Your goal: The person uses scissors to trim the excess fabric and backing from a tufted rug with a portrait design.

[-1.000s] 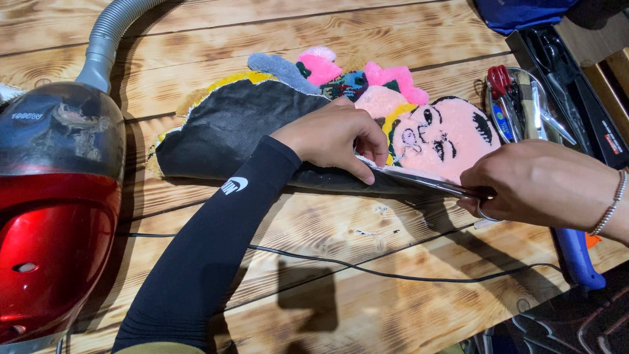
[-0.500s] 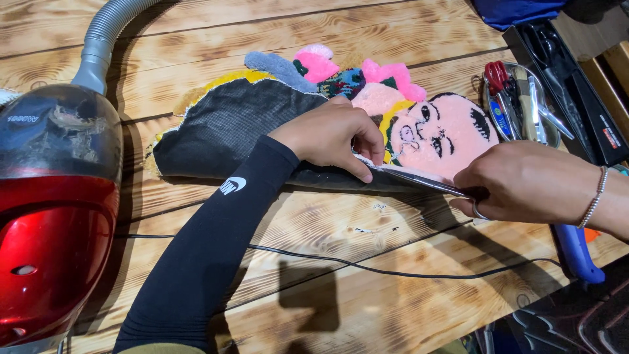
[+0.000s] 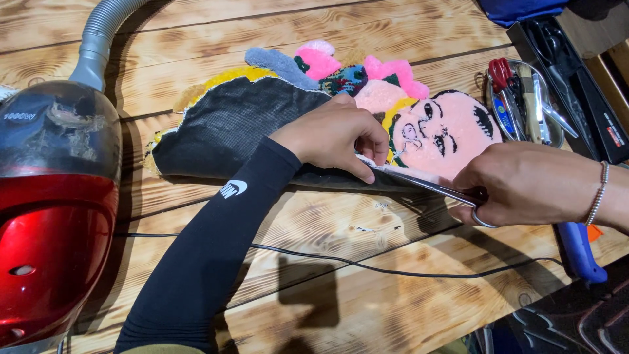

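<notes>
A plank tabletop [image 3: 196, 39] of pale, dark-grained wood fills the view. At the near left sits a red vacuum cleaner [image 3: 52, 242] with a smoky clear dome and a grey ribbed hose [image 3: 98, 33] running off the far edge. In the middle lies a tufted rug piece [image 3: 445, 131], partly folded so its black mesh backing [image 3: 229, 124] faces up on the left, while pink, yellow, grey and green pile shows at the far side and on the right.

The left hand [image 3: 334, 134], in a black sleeve [image 3: 209, 249], presses on the fold, its grip pinched shut on the near edge of the rug piece. The right hand [image 3: 524, 183], wearing a beaded bracelet [image 3: 599, 193], is closed around the handles of the scissors [image 3: 426, 185], whose blades lie low along that near edge, tips just beside the left fingertips.

A thin black cord [image 3: 367, 265] crosses the near tabletop. At the far right a round metal tray [image 3: 557, 134] holds small tools, and a blue handle [image 3: 580, 252] shows just beyond the right hand's near side.
</notes>
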